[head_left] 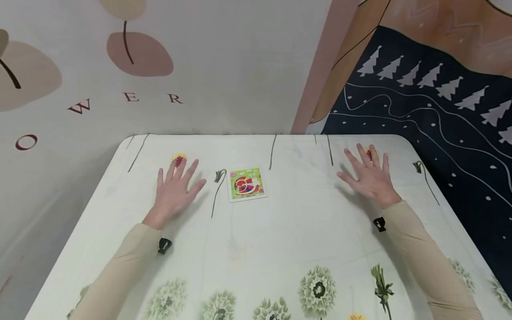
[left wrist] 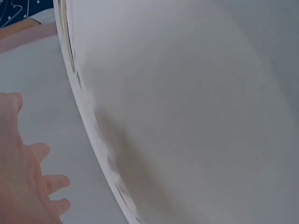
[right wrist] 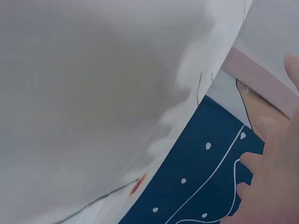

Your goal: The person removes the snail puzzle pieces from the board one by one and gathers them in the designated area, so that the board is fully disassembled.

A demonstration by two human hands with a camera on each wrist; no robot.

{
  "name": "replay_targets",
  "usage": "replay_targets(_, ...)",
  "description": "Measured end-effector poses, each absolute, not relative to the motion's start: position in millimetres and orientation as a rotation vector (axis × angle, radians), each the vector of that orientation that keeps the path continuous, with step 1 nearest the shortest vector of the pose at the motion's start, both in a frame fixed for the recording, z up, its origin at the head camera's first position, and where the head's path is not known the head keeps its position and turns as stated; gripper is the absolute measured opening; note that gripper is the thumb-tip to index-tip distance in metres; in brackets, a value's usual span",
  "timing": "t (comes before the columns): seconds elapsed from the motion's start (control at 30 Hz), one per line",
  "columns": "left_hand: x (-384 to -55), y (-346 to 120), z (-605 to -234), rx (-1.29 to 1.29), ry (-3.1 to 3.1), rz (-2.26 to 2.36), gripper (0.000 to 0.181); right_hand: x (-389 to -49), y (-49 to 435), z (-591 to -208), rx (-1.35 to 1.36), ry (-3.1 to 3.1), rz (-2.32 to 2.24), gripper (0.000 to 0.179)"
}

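Note:
On the white flowered tablecloth lies a small square picture board, green with a red, white and blue snail-like figure and a pale border. My left hand is to the left of the board, palm down with fingers spread, holding nothing. Well over to the board's right, my right hand is spread the same way, also holding nothing. Both hands cast shadows on the cloth. In the wrist views, the left hand and right hand show their fingers in front of the wall beyond the table edge.
The tablecloth carries printed flowers and stems, with several pale green blooms along the near side. Behind the table stands a light wall with printed letters and leaf shapes. A dark blue panel with white trees borders the right side.

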State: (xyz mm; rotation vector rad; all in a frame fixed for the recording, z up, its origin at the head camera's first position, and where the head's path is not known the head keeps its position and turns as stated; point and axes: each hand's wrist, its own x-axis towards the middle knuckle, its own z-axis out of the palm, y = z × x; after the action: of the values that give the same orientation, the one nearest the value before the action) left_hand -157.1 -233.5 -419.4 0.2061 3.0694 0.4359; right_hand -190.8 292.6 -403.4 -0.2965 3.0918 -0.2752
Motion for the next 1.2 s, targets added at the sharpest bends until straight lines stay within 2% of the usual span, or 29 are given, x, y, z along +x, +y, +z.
replay_targets(0.33, -156, -196, -426, 0.364, 2.987, 0.396, 0.072, -195, 267, -407, -0.316, 3.089, -0.391, 0.073)
replay_targets(0.53, -150, -176, -428, 0.460, 2.959, 0.419, 0.071, -199, 247, -409, -0.433, 3.046, -0.646, 0.063)
replay_targets(0.8, -145, -160, -433, 0.463, 2.943, 0.459, 0.067, -206, 215, -410, -0.522, 2.914, -0.907, 0.048)
replay_targets(1.2, -146, -148, -437, 0.501, 2.921, 0.508, 0.063, -207, 179, -416, -0.516, 2.772, -1.073, 0.047)
